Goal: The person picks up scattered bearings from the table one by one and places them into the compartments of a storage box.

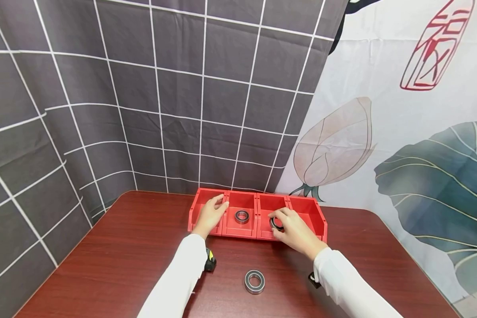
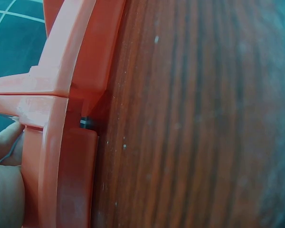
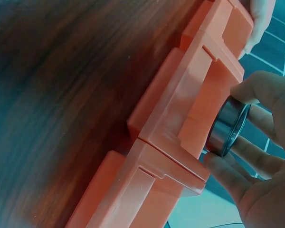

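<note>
My right hand [image 1: 298,232] pinches a ball bearing [image 3: 228,126] by its rim between thumb and fingers, at the third red bin from the left [image 1: 268,202]. The bearing is tilted, and in the head view my fingers partly cover it. At the leftmost red bin [image 1: 206,195], my left hand [image 1: 210,216] hangs with loosely bent fingers and no object showing in its grasp; the bin wall hides part of it in the left wrist view. Another ball bearing [image 1: 242,216] lies flat in the second bin [image 1: 234,229]. A larger-looking ball bearing [image 1: 255,282] lies on the table in front.
The red bins stand joined in a row near the back of the brown table [image 1: 143,247], with the rightmost bin [image 1: 308,207] beside my right hand. Behind hangs a dark cloth with a white grid [image 1: 183,110]. Black wrist devices [image 1: 210,261] sit under both sleeves.
</note>
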`<state>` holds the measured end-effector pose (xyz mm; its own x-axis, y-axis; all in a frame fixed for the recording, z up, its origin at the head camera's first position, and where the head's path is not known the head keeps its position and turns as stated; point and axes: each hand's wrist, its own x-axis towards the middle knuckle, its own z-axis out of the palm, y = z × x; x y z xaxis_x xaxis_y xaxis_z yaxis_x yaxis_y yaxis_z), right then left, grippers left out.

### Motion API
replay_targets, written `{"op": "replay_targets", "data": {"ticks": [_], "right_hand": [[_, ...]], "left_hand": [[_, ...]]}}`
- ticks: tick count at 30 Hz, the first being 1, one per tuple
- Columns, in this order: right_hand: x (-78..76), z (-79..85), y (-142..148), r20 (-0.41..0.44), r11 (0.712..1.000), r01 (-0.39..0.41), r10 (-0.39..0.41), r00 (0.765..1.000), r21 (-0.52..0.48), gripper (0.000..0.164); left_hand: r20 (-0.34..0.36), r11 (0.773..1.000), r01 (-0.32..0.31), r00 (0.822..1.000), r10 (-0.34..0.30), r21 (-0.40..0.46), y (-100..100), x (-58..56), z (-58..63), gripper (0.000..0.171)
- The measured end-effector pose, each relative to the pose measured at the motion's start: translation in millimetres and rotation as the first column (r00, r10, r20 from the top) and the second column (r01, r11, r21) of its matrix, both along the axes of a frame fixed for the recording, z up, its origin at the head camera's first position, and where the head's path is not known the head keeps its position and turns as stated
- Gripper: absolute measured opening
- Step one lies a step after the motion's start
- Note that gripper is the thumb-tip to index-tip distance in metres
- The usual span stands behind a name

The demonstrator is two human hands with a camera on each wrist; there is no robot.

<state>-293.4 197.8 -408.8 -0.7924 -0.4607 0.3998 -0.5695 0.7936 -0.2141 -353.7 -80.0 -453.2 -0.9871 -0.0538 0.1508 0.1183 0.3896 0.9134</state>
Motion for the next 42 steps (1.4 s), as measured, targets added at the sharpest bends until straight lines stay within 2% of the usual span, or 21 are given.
{"op": "replay_targets", "data": {"ticks": [23, 29, 37, 42], "right_hand": [[-22.6, -4.0, -20, 0.112, 0.998, 0.068, -0.068, 0.991, 0.008, 0.039], [-28.3, -7.2, -25, 0.150, 0.993, 0.106, -0.113, 0.982, 0.050, 0.039], [-37.1, -10.5, -33, 0.127, 0.990, 0.086, -0.100, 0.987, 0.108, 0.037], [-43.0, -11.4, -37, 0.138, 0.985, 0.121, -0.138, 0.981, 0.124, 0.036]], "left_hand": [[0.008, 1.000, -0.003, 1.000, 0.003, -0.001, 0, 0.5, 0.9, 0.054], [0.019, 1.000, 0.000, 1.000, 0.000, 0.004, 0, 0.4, 0.1, 0.054], [0.008, 1.000, 0.002, 1.000, -0.003, 0.011, -1, 0.5, -0.5, 0.054], [0.008, 1.000, 0.000, 1.000, 0.000, 0.005, 0, 1.1, 1.2, 0.053]]}}
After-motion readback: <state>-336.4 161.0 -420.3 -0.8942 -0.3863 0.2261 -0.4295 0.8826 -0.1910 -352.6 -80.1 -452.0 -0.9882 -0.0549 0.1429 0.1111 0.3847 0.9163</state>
